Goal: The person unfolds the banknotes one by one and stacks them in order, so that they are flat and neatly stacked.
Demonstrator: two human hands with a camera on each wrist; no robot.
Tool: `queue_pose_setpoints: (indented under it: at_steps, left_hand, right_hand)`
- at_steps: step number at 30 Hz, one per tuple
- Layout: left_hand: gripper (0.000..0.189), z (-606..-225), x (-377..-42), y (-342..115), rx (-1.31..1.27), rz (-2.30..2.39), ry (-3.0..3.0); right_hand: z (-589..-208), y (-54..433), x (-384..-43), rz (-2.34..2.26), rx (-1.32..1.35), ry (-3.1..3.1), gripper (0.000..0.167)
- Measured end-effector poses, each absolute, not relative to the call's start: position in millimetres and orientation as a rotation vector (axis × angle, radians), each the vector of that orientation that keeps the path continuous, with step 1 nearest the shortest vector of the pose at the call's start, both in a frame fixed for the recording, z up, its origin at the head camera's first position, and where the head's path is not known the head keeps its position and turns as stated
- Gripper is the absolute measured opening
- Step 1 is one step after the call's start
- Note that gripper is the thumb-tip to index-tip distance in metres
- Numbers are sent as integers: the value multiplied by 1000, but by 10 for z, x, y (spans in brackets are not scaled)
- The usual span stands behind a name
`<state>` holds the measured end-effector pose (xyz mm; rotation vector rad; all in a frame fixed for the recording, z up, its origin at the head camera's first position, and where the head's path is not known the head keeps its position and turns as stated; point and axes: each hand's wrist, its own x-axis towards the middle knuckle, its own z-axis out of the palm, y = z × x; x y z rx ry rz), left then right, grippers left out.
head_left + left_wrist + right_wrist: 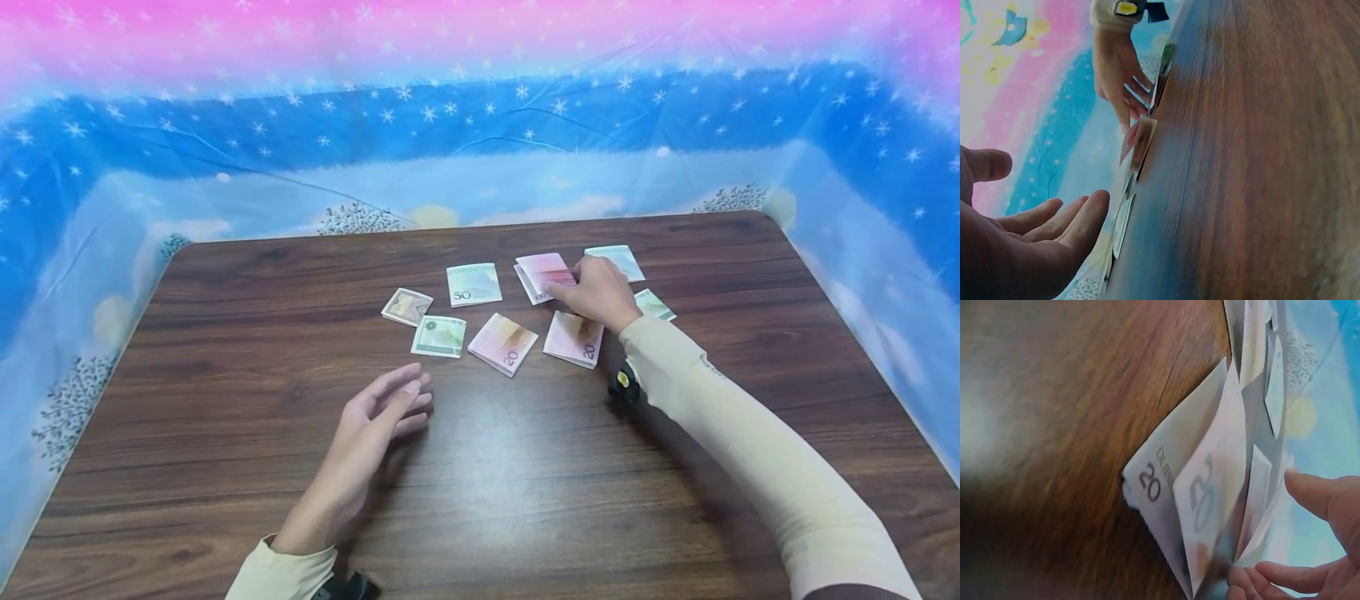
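Observation:
At the far middle of the table, my right hand holds the right side of a folded red banknote between thumb and fingers. The right wrist view has the thumb at one edge of that note and the fingertips at another. Just nearer lies a folded 20 banknote, its halves standing apart. My left hand hovers over the table with fingers loosely extended, holding nothing. Closest to it are a folded green banknote and another folded 20 banknote.
A folded brown banknote lies at the left, touching the green one. Behind is a green 50 banknote. Beyond my right hand are a pale green banknote and a small green one. Snowflake-printed cloth surrounds the wooden table.

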<state>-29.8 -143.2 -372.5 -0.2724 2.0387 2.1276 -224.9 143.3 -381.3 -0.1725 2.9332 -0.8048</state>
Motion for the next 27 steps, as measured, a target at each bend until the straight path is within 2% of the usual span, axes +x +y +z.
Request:
queue_pose_setpoints:
  at_steps: [5,19,27]
  left_hand:
    - [44,-3735,-302,-1415,-254,2130,2035]
    - [43,-3724,-294,-1401,-241,2117,2032]
    - [43,-3730,-306,-1389,-218,2112,2031]
  right_hand:
    - [-3843,1351,-2297,-807,-55,2917,54]
    - [-3901,1306,-2373,-832,70,2897,52]
    - [-3886,1334,-2381,-935,117,2859,34]
